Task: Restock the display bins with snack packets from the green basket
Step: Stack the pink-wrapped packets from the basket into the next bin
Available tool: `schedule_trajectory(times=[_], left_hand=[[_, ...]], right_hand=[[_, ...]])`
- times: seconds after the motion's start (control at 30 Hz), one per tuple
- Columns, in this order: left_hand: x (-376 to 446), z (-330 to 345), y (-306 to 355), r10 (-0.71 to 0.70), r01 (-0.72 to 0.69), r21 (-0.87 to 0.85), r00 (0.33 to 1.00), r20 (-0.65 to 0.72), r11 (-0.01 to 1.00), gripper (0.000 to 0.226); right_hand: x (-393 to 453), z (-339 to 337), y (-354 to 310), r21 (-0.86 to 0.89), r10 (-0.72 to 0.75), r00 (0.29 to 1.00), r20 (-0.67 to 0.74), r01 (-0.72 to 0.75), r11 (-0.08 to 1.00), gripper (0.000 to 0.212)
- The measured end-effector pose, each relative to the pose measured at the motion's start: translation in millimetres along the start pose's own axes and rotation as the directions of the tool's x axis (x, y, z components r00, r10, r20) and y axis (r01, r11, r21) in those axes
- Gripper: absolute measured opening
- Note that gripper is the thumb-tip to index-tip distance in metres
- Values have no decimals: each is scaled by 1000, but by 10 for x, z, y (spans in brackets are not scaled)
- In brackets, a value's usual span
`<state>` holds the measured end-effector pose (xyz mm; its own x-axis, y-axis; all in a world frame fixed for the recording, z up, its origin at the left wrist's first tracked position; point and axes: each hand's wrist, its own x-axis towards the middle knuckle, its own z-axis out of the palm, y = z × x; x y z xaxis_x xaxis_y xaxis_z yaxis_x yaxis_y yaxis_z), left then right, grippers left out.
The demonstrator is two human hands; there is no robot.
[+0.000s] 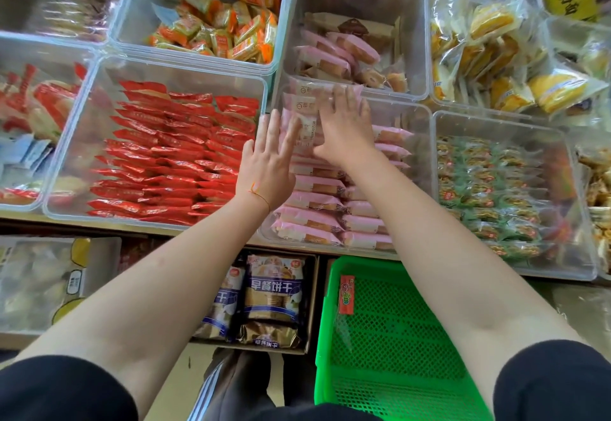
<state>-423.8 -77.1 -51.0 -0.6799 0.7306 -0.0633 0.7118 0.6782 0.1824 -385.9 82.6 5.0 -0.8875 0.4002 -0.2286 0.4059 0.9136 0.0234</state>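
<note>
Your left hand (267, 169) and right hand (344, 130) lie flat, fingers straight, pressing the pink packets (317, 202) in the clear bin (420, 130) above the green basket (390, 338).

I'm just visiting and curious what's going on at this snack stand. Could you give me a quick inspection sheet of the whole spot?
Surface: shelf edge carrying clear plastic display bins.
Job's things: pink packets stacked in rows in the middle bin; green basket below looks nearly empty, one small red packet at its rim.
Clutter: neighbouring bins of red packets, orange packets, green packets, yellow cakes; biscuit bags in a box underneath.
Hands: left hand and right hand flat, fingers straight, on the pink packets.
Cables: nothing seen.
Surroundings: person's dark sleeves; more stock below the shelf.
</note>
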Motion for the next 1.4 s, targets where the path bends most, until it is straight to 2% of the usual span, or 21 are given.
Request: schedule_trajectory(times=[0.07, 0.13, 0.2, 0.27, 0.3, 0.37, 0.5, 0.67, 0.83, 0.97, 1.0, 1.1, 1.17, 1.23, 1.3, 1.4], left_hand=[[-32, -20, -7, 39, -45, -55, 994, -104, 997, 84], [-50, -16, -13, 106, -117, -54, 978, -180, 992, 80], [-47, -14, -17, 125, -132, -36, 981, -149, 991, 79], [-34, -15, -18, 92, -99, -60, 990, -106, 993, 81], [-30, -17, -15, 79, -86, -71, 992, -101, 994, 81], [-31, -23, -8, 69, -77, -82, 993, -96, 994, 82], [-32, -32, -4, 62, -67, -66, 996, -62, 996, 83], [-29, -32, 1, 81, -82, -31, 995, -50, 996, 80], [-23, -23, 17, 74, -74, 42, 997, 3, 996, 81], [-10, -17, 18, 42, -42, 24, 999, 23, 999, 81], [-8, -20, 13, 35, -35, -5, 999, 18, 999, 82], [-10, -14, -6, 23, -25, -102, 999, -24, 994, 86], [-10, -8, -3, 31, -35, -92, 998, -46, 995, 85], [-17, -1, -2, 53, -57, -68, 997, -60, 996, 83], [-21, 4, -7, 89, -91, -36, 993, -73, 995, 84], [-8, 2, -7, 118, -119, -10, 991, -62, 993, 89]], right_hand=[[35, -5, 40, 43, -35, 999, 21, 34, 998, 93], [4, -8, 81, 253, -38, 997, -66, 53, 966, 68], [-43, 17, 126, 494, 144, 958, -250, -2, 869, 41], [-98, 30, 195, 589, 347, 878, -329, -96, 803, 25], [-138, 35, 225, 626, 397, 866, -305, -131, 768, 20], [-225, 57, 254, 694, 419, 884, -207, -168, 700, 14], [-321, 172, 246, 790, 330, 944, -5, -199, 580, 15], [-326, 193, 310, 830, 427, 903, -48, -202, 520, 4], [-364, 237, 289, 826, 464, 881, -91, -194, 530, 6], [-296, 231, 299, 803, 480, 872, -98, -216, 555, 7], [-282, 222, 286, 759, 482, 862, -155, -208, 617, 8], [-227, 182, 190, 525, 381, 782, -494, -82, 847, 15], [-121, 89, 105, 420, 260, 751, -607, 26, 907, 21], [35, -30, 32, 359, 141, 805, -577, 94, 929, 22], [194, -158, -9, 275, 44, 897, -439, 88, 957, 23], [329, -232, 29, 195, 52, 959, -279, 4, 981, 20]])
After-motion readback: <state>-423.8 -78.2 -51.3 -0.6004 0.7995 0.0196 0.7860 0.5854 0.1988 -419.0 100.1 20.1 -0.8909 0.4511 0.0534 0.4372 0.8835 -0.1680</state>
